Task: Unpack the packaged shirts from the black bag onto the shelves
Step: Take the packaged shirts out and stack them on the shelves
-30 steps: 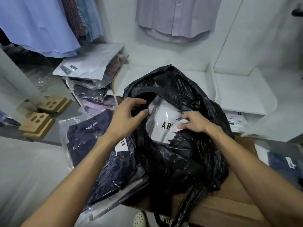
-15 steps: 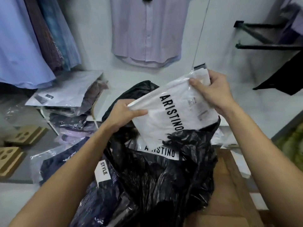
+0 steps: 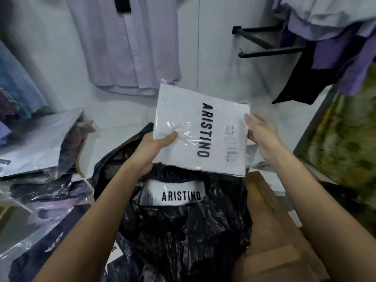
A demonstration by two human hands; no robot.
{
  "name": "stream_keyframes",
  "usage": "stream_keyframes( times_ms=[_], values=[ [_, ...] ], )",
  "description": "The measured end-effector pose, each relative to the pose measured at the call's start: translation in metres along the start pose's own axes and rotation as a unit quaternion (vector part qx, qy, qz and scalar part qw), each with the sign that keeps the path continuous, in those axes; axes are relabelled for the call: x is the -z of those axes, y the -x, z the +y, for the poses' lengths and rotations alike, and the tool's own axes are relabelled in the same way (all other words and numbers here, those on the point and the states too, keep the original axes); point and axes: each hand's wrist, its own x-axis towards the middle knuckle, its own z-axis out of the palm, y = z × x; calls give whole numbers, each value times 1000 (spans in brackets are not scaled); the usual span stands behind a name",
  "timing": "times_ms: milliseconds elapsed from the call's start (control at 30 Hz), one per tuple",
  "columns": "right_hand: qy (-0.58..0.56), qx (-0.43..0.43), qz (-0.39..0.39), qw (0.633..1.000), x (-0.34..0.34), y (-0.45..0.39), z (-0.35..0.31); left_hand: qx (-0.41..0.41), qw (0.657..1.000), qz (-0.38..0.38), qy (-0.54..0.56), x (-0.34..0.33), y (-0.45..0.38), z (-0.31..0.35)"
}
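A white packaged shirt (image 3: 195,119) in clear plastic, printed ARISTINO, is held flat above the black bag (image 3: 183,231). My left hand (image 3: 154,147) grips its near left corner, thumb on top. My right hand (image 3: 262,133) is at the package's right edge with fingers spread, touching or just off it. Inside the open bag lies another white packaged shirt (image 3: 175,193) with the same label. The white shelf (image 3: 122,123) runs behind the bag, below the wall.
A pile of packaged shirts (image 3: 46,159) lies at the left, dark navy packages (image 3: 40,251) at the lower left. A cardboard box (image 3: 274,231) sits under the bag. Shirts hang on the wall (image 3: 130,47); black wall brackets (image 3: 264,43) and hanging clothes are at the upper right.
The white package has come fully out of the bag and risen higher. My right hand let go of its top corner and moved down to the right edge, fingers open.
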Motion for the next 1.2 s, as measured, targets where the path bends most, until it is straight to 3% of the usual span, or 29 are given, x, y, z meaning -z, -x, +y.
stream_keyframes(
  times_ms=[100,200,300,367,467,567,633,667,733,833,900,967,1067,1200],
  values=[
    [132,-45,74,987,21,10,36,20,998,-25,58,-31,-8,-14],
    [142,-132,87,977,40,35,84,53,990,-65,111,-80,-7,-46],
    [-9,-285,0,958,52,65,123,110,978,-115,137,-130,9,-96],
    [-142,-294,-20,945,64,75,144,180,963,-170,104,-150,27,-129],
    [-165,-266,39,949,99,73,167,269,909,-316,-27,-149,47,-151],
    [-125,-274,-6,954,149,70,186,321,832,-415,-180,-129,46,-147],
    [-79,-267,-86,957,184,67,199,329,798,-449,-233,-115,39,-142],
    [-43,-269,-121,954,196,66,200,322,795,-448,-250,-110,35,-137],
    [63,-279,-117,951,209,66,206,288,819,-400,-293,-101,23,-133],
    [217,-313,-13,924,206,62,230,208,866,-254,-378,-79,-6,-138],
    [285,-306,29,908,195,57,244,158,869,-181,-433,-64,-21,-140],
    [356,-271,69,892,178,55,251,121,891,-138,-415,-54,-23,-138],
    [456,-220,72,859,158,57,254,88,931,-157,-317,-64,-26,-122],
    [528,-159,66,832,138,63,254,34,889,-212,-405,-99,-55,-101]
  ],
)
